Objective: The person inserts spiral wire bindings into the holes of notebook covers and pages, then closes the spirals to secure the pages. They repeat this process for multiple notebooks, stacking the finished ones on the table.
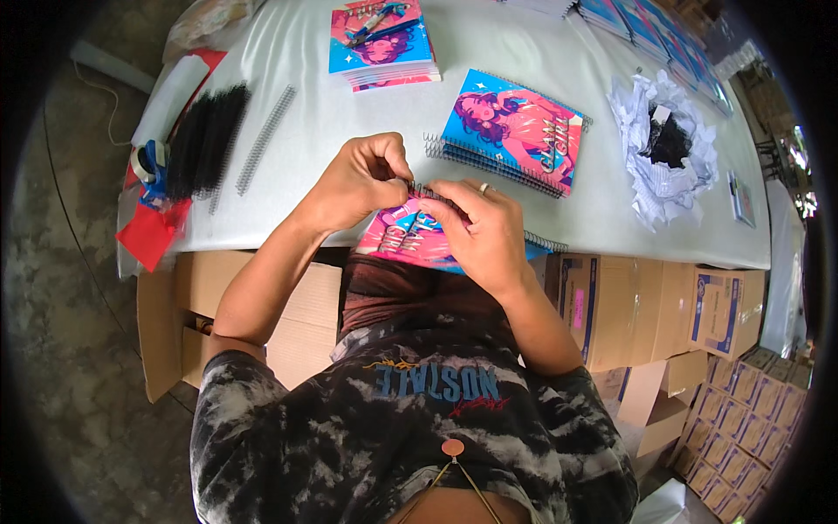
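A pink and blue notebook (406, 236) lies at the table's near edge, partly over my lap, with a dark spiral coil along its far edge. My left hand (371, 175) is closed in a pinch at the coil's left end. Around the same edge, my right hand (483, 229) grips the notebook, a ring on one finger. Its fingers cover much of the coil, and the coil's tail shows beyond the hand on the right. Just past my hands is a stack of spiral-bound notebooks (515, 131) with the same kind of cover.
Black coils (209, 144) lie in a heap at left, with one loose coil (266, 140) beside them and a blue tape dispenser (150, 173). Pliers (380, 31) rest on a far cover stack (397, 74). Crumpled paper (646, 188) holds black scraps. Cardboard boxes (642, 306) stand below the table.
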`<state>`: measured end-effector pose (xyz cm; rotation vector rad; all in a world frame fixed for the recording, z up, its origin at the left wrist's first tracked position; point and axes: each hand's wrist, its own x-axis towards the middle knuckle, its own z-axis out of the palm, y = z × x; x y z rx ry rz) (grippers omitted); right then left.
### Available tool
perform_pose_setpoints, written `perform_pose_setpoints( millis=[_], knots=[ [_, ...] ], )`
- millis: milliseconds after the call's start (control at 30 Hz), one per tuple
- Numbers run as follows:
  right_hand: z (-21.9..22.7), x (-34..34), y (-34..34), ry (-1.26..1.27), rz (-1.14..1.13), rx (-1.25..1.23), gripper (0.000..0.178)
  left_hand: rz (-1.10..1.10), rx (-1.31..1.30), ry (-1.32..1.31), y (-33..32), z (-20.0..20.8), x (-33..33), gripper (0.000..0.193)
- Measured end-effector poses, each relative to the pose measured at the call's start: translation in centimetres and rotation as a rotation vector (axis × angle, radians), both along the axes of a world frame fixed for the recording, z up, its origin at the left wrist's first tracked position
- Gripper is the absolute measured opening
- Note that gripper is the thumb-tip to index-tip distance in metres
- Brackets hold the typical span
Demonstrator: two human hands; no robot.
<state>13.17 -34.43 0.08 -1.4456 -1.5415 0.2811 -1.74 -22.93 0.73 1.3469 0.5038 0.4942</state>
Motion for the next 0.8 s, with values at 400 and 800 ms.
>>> perform_pose_setpoints(
  millis=[400,800],
  knots=[
    [-2.9,13.0,-0.2,0.517,-0.702,0.61,0.044,0.68,0.582,-0.084,1.5,-0.7,10.4,0.02],
    [-11.0,12.5,2.8,0.377,-0.887,0.266,0.019,0.848,0.809,0.263,2.3,-11.1,13.1,0.022]
  ],
)
